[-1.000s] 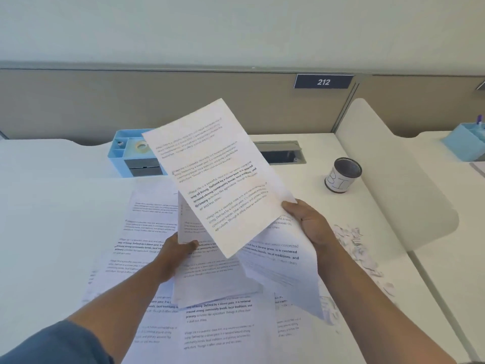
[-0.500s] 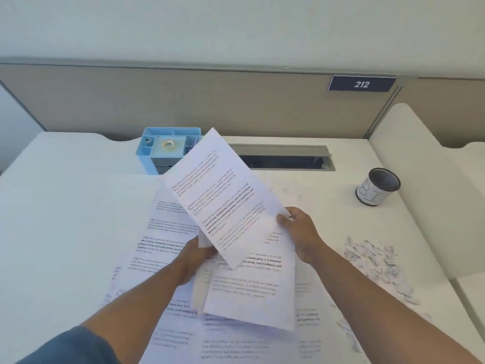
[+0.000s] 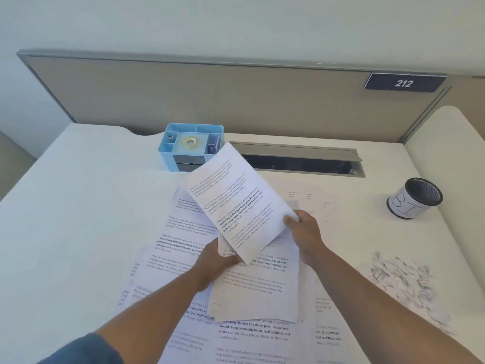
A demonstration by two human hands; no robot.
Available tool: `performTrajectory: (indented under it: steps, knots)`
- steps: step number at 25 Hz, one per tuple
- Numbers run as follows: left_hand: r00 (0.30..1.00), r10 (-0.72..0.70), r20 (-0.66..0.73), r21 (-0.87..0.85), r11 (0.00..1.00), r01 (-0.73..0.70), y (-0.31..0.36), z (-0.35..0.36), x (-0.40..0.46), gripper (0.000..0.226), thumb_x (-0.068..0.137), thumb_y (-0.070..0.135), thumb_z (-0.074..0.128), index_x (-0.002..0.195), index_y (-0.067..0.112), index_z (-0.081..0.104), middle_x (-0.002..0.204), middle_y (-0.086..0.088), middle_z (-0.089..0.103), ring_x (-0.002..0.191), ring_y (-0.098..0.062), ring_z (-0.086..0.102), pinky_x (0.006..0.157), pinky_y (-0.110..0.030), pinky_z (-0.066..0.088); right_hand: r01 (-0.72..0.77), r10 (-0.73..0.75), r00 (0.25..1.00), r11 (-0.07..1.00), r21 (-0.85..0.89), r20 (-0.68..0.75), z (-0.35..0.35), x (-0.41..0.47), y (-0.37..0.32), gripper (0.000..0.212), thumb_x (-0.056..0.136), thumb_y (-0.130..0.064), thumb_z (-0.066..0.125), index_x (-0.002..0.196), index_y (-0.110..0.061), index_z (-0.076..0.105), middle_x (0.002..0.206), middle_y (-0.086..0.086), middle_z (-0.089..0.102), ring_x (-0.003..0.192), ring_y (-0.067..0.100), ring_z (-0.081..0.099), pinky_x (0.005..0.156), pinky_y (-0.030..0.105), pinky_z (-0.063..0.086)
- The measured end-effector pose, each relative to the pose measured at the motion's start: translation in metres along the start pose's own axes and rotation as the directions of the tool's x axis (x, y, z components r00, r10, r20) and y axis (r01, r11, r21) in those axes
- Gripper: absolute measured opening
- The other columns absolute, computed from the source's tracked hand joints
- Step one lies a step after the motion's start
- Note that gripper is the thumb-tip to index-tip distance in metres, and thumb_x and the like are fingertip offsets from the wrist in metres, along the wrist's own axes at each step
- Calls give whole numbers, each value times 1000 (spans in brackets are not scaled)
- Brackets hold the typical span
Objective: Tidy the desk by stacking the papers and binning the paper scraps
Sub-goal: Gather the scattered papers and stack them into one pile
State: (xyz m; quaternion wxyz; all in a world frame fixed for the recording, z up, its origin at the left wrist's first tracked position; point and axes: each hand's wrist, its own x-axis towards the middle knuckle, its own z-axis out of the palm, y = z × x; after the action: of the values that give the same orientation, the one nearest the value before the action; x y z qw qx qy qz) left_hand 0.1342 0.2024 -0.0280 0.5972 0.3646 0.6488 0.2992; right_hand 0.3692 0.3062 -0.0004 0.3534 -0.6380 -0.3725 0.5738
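You were mid-stacking: your right hand [image 3: 305, 233] pinched a sheet [image 3: 236, 203] above the desk, your left hand [image 3: 215, 261] gripped the gathered papers [image 3: 258, 287]. Next, probably, square them; the scraps [image 3: 401, 282] lay unbinned.

an office cubicle – partition panel [image 3: 210, 101], number plate [image 3: 404, 83], blue desk organizer [image 3: 190, 145].

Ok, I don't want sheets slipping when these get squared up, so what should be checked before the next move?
1. Right hand pinches the top sheet: ok.
2. Left hand grips the held sheets below: ok.
3. Held sheets aligned: not ok, the top one is skewed.
4. Loose papers all gathered: not ok, several lie on the desk.
5. Scraps binned: not ok.
6. Bin empty: cannot tell.
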Motion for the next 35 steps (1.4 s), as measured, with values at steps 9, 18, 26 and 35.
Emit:
performTrajectory:
  steps: [9,18,26,35]
  knots:
    - [994,-104,-41,-74,992,101,1,0,4,31,95,7,68,124,20,66,115,-2,79,105,-29,75,98,-56,57,-117,122,988,991,65,-92,-53,-43,32,6,90,2,59,89,-1,64,69,12,62,58,22,49,53,31,41]
    - [997,-60,-44,-140,989,53,3,5,4,32,94,24,77,125,21,68,115,-3,79,103,-30,76,96,-55,58,-145,214,951,946,-291,223,-63,-104,66,17,88,-5,68,104,-8,66,78,10,77,63,22,70,61,34,58]
    - [976,192,106,-206,964,-167,45,6,-33,45,84,21,85,125,15,69,120,-10,77,110,-33,74,91,-47,61,42,-38,984,999,-21,172,-73,-111,33,99,77,-35,91,156,-29,32,150,-10,43,137,19,47,113,49,43]
    - [894,426,-137,-104,892,-441,56,18,-89,42,73,20,92,110,35,78,113,1,79,105,-21,75,88,-39,62,296,-354,890,928,224,289,-65,-128,4,38,84,-16,80,121,-22,74,124,7,75,116,29,70,96,44,58]
